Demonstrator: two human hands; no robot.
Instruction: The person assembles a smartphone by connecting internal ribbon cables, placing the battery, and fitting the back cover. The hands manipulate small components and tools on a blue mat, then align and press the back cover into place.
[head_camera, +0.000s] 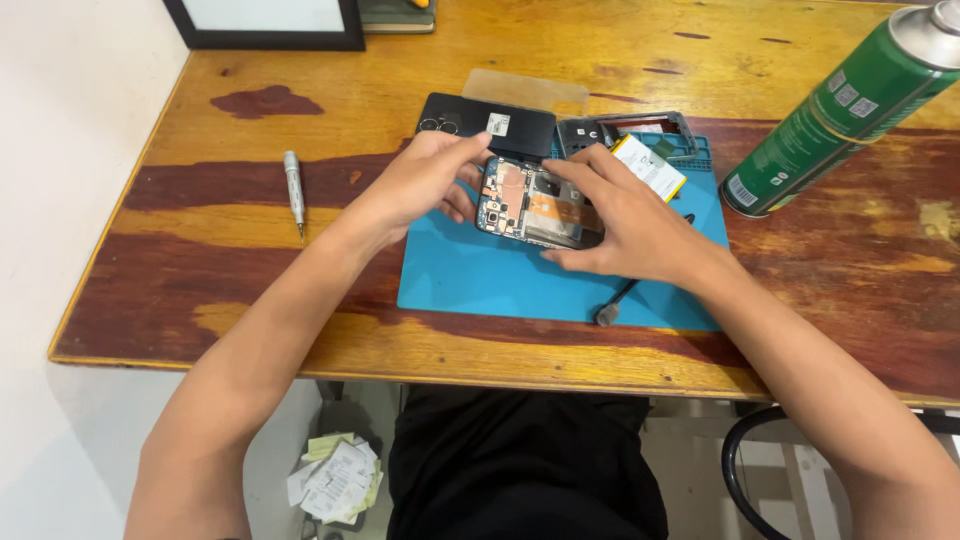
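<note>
The opened smartphone with bare circuit board and copper-coloured parts (535, 203) sits above the blue rubber work mat (480, 280), clasped at both ends: left hand (425, 180) and right hand (625, 220) each have their grip closed on it. Its black back cover (480, 122) lies just behind, a silver screwdriver (293, 190) well left, and a green spray can (840, 105) to the right on the wooden counter (250, 280).

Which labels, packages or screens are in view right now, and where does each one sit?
Spray can: far right on the table, tilted green cylinder, white label patches.
Back cover: behind the hands, black, small white sticker.
Battery: by the right hand, white with yellow edge.
Opened phone: held by both hands on the blue mat.
</note>
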